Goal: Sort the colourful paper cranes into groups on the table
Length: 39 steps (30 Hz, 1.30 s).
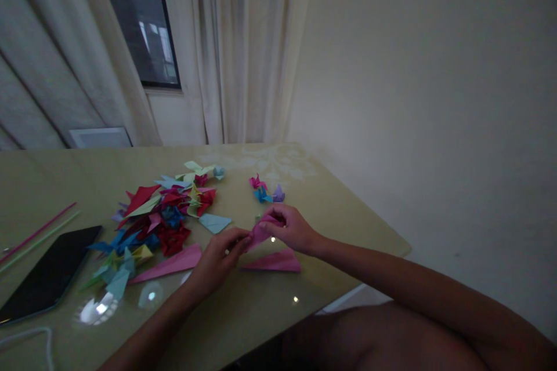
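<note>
Between my two hands is a piece of folded pink paper [260, 235], held just above the table. My left hand [220, 256] pinches its lower left end, fingers closed. At its upper right end, my right hand [292, 228] grips it between thumb and fingers. Below my hands lies a flat pink paper wedge [276, 261]. A second long pink wedge [174, 263] rests to the left, partly behind my left hand. Part of the held paper is hidden by my fingers.
A heap of colourful folded paper pieces [172, 217] covers the table's middle left. Several small folded pieces [263, 194] sit beyond my hands. A black tablet or phone [52, 269], thin pink and green sticks [41, 232] and a white cable [30, 333] lie at left. A wall [413, 127] borders the right.
</note>
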Available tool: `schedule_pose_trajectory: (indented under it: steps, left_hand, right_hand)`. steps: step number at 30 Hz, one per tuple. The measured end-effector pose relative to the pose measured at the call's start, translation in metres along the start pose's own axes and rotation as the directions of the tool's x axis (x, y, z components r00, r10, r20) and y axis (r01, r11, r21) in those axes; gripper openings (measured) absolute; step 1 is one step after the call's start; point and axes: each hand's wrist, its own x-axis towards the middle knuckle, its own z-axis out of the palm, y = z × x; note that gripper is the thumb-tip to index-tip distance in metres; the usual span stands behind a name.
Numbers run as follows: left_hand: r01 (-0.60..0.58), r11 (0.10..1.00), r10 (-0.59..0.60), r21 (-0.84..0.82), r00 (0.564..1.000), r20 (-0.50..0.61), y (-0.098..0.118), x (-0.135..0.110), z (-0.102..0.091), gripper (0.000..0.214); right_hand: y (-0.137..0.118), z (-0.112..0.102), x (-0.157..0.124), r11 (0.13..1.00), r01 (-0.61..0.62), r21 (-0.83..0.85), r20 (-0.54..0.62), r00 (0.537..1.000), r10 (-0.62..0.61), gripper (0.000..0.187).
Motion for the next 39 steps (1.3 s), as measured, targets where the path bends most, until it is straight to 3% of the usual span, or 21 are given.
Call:
schedule_pose_trajectory:
  steps: [4, 12, 16, 21, 25, 35, 39]
  left_hand:
    - [0.005, 1.0, -0.006, 0.019, 0.999, 0.042, -0.004, -0.002, 0.008, 0.033]
    - [-0.07, 0.991, 0.048, 0.118, 0.983, 0.178, -0.013, 0.0, 0.015, 0.032]
    - [-0.035, 0.987, 0.004, 0.156, 0.981, 0.195, -0.016, 0.0, 0.018, 0.031]
    - [-0.259, 0.88, 0.148, 0.398, 0.946, 0.288, -0.02, -0.002, 0.018, 0.024]
    - [-0.336, 0.812, 0.188, 0.477, 0.924, 0.332, -0.019, -0.003, 0.015, 0.028]
    - [-0.31, 0.812, 0.097, 0.494, 0.907, 0.409, -0.016, -0.004, 0.013, 0.02]
    - [-0.268, 0.838, 0.063, 0.476, 0.913, 0.404, -0.012, -0.004, 0.012, 0.019]
  right_hand:
    - [0.013, -0.013, -0.01, 0.995, -0.098, 0.01, 0.165, 0.982, 0.095, 0.032]
    - [0.041, -0.032, -0.032, 0.983, -0.151, -0.101, 0.303, 0.937, 0.175, 0.037]
    - [0.042, -0.036, -0.035, 0.978, -0.171, -0.122, 0.301, 0.932, 0.2, 0.038]
    - [0.05, -0.04, -0.034, 0.977, -0.168, -0.131, 0.33, 0.922, 0.203, 0.041]
    - [0.054, -0.043, -0.035, 0.968, -0.125, -0.215, 0.319, 0.928, 0.191, 0.039]
    - [0.049, -0.04, -0.038, 0.907, -0.062, -0.416, 0.28, 0.94, 0.193, 0.024]
    - [0.046, -0.039, -0.038, 0.906, -0.062, -0.418, 0.294, 0.935, 0.199, 0.021]
